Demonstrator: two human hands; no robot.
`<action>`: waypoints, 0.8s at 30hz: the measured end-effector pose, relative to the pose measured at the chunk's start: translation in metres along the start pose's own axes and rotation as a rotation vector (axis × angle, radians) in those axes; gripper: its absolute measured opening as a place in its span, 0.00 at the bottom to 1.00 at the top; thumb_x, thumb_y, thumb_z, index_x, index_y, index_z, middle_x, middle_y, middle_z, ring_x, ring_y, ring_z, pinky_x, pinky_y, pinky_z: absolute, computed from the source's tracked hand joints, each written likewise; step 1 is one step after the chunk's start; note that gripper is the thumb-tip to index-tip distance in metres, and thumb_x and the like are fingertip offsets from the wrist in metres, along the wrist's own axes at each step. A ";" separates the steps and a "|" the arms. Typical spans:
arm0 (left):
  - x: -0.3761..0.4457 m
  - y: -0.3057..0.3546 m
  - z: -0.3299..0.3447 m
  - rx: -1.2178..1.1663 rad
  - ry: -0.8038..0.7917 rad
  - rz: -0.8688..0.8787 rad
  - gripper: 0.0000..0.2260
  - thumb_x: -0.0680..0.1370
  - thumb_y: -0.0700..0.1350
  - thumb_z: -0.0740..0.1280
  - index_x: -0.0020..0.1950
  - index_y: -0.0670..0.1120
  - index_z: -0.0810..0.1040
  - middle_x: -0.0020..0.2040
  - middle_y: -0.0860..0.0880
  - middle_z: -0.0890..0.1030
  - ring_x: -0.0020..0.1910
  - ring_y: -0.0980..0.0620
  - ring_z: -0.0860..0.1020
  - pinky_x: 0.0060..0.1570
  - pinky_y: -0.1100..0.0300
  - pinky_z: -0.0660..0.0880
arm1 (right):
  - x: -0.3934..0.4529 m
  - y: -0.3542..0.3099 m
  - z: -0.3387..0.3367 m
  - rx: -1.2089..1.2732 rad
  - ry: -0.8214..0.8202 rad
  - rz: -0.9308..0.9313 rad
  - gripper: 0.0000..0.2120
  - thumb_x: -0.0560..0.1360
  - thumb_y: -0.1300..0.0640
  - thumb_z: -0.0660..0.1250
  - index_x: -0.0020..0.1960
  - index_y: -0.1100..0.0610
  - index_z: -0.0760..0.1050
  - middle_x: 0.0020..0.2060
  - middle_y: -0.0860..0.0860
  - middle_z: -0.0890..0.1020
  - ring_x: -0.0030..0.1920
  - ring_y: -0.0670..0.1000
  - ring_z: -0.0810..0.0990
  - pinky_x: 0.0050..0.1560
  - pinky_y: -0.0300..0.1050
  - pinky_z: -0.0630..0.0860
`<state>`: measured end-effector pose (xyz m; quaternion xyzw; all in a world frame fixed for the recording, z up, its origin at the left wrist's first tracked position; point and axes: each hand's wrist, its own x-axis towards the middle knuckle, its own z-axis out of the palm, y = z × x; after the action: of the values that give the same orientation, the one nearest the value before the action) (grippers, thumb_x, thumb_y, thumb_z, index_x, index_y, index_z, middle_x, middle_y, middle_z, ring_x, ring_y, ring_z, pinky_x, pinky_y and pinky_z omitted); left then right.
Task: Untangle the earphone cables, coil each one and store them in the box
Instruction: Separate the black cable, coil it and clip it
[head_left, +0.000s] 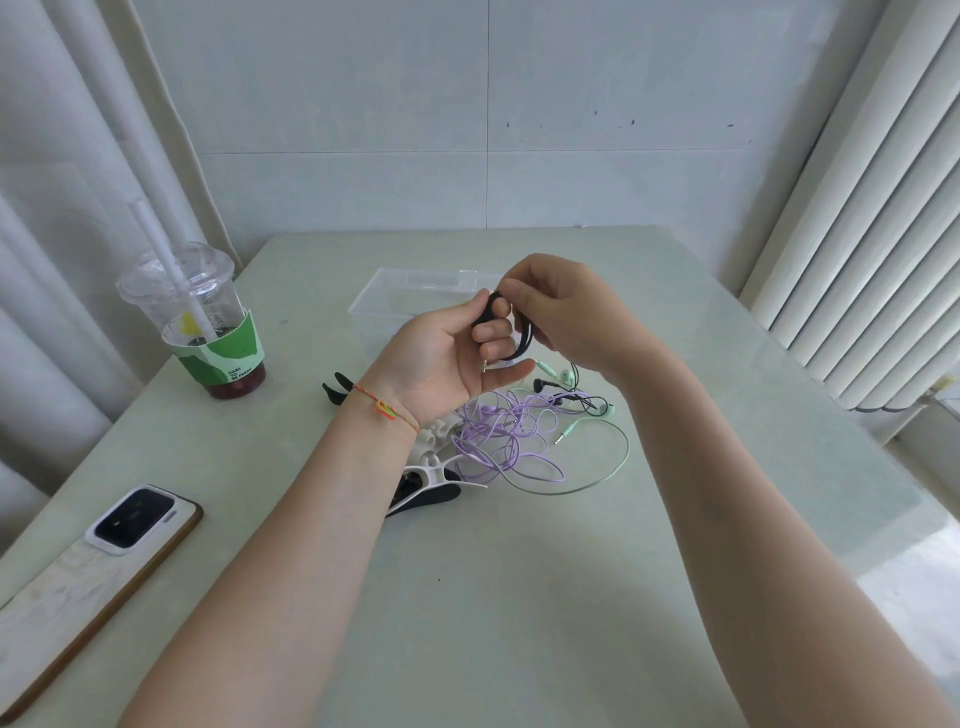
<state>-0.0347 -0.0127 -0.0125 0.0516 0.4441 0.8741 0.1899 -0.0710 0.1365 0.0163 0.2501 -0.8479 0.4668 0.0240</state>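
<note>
Above the table's middle, my left hand (457, 353) holds a black earphone cable (522, 340) looped round its curled fingers, palm up. My right hand (561, 312) pinches the same black cable at the top of the loops. Its metal plug hangs by my left palm. Below the hands a purple cable (498, 441) lies in a loose tangle on the table, mixed with a mint green cable (615, 462) whose earbuds and a black earbud lie to the right. The clear plastic box (379, 301) stands open behind my hands.
A plastic cup (208, 322) with a straw and green sleeve stands at the left. A phone (104, 561) lies face down near the left front edge. White and black cable clips (431, 473) lie under my left wrist. White curtains hang on both sides.
</note>
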 end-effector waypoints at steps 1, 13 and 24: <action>0.000 -0.001 0.000 -0.025 -0.012 -0.001 0.11 0.82 0.47 0.56 0.43 0.46 0.73 0.30 0.53 0.67 0.29 0.55 0.69 0.42 0.53 0.81 | 0.001 0.000 0.002 0.011 0.014 -0.005 0.06 0.79 0.57 0.63 0.44 0.54 0.76 0.33 0.52 0.77 0.30 0.47 0.70 0.35 0.41 0.68; -0.002 -0.002 0.002 -0.032 -0.097 -0.143 0.10 0.77 0.44 0.56 0.41 0.45 0.75 0.30 0.53 0.63 0.27 0.56 0.65 0.22 0.66 0.65 | -0.005 0.004 -0.017 0.146 -0.085 -0.003 0.07 0.77 0.58 0.67 0.45 0.62 0.81 0.27 0.49 0.74 0.25 0.45 0.66 0.26 0.34 0.63; -0.004 0.012 -0.006 -0.286 -0.030 0.124 0.11 0.78 0.46 0.60 0.46 0.45 0.81 0.37 0.52 0.73 0.35 0.56 0.74 0.30 0.66 0.73 | -0.006 0.008 -0.008 0.083 -0.160 0.111 0.13 0.81 0.58 0.60 0.43 0.58 0.81 0.28 0.50 0.73 0.24 0.48 0.65 0.27 0.41 0.64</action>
<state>-0.0362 -0.0246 -0.0063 0.0645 0.3084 0.9375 0.1476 -0.0711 0.1489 0.0136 0.2401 -0.8396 0.4807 -0.0798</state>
